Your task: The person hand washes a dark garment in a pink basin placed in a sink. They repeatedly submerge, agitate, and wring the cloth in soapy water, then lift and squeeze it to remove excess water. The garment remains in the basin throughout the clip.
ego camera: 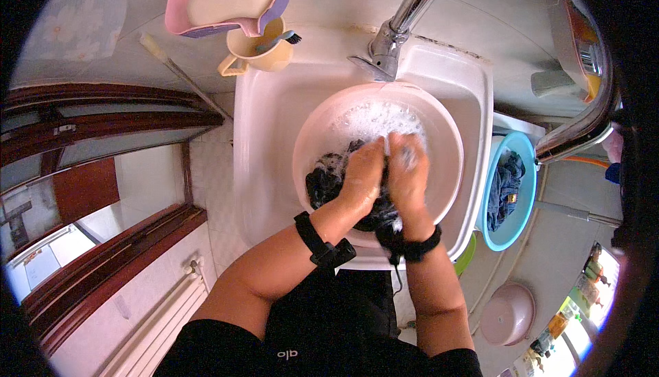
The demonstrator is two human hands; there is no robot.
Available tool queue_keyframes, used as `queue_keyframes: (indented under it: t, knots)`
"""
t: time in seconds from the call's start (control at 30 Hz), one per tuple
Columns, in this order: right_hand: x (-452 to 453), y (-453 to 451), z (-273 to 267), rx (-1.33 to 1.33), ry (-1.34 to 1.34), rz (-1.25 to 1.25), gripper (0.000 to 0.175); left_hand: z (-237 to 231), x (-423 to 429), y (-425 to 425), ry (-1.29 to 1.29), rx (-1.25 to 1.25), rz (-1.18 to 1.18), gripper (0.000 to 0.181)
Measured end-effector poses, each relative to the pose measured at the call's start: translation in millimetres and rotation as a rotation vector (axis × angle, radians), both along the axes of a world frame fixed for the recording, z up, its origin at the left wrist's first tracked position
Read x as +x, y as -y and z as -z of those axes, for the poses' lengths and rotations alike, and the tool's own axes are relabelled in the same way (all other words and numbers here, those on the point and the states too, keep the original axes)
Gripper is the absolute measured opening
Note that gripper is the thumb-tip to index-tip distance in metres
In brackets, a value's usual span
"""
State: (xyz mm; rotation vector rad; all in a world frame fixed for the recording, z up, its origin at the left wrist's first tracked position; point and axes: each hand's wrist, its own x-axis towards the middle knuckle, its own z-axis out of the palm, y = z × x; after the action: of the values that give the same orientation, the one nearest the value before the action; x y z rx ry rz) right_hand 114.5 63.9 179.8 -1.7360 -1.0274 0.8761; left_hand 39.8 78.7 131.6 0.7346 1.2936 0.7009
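A pale pink plastic basin (pixel 446 119) sits inside the white ceramic sink (pixel 267 171), holding soapy water with white suds (pixel 381 115). Dark wet cloth (pixel 323 184) is bunched in the basin's left and near parts. My left hand (pixel 363 176) and my right hand (pixel 409 171) are side by side over the basin, closed on a dark fold that shows between them. Motion blurs the right hand, and foam clings to it. Both wrists wear black straps. The fingertips and much of the cloth beneath the hands are hidden.
A chrome faucet (pixel 386 50) rises behind the basin. At back left are a soap dish (pixel 180 9) with a bar of soap (pixel 231 1) and a yellow cup (pixel 257 58) holding a brush. A blue basin (pixel 526 192) of dark clothes stands right; a pink basin (pixel 507 315) lies farther off.
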Motion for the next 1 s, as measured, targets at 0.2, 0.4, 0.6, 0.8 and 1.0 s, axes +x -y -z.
queue_keyframes:
  t: [0.2, 0.4, 0.6, 0.8, 1.0]
  knots:
    - [-0.3, 9.2, 1.1, 0.061, 0.134, -0.246, 0.021, 11.1, -2.5, 7.9, -0.078, 0.301, 0.035, 0.042]
    - [44.7, -1.5, 96.2, -0.118, -0.043, -0.047, 0.031, 13.5, -6.4, 5.0, 0.285, -0.29, -0.314, 0.053]
    - [76.6, -32.4, 166.2, -0.432, 0.116, -0.114, 0.047, 76.3, -21.8, -23.1, -0.147, -0.145, -0.058, 0.093]
    - [82.0, -9.0, 248.9, -0.922, 0.571, -0.668, 0.041, 124.7, -21.8, -17.2, -0.728, -0.175, 0.513, 0.078]
    - [108.5, -12.5, 277.3, -0.788, 0.754, -0.622, 0.032, 152.0, -19.0, -21.5, -0.702, -0.281, 0.357, 0.066]
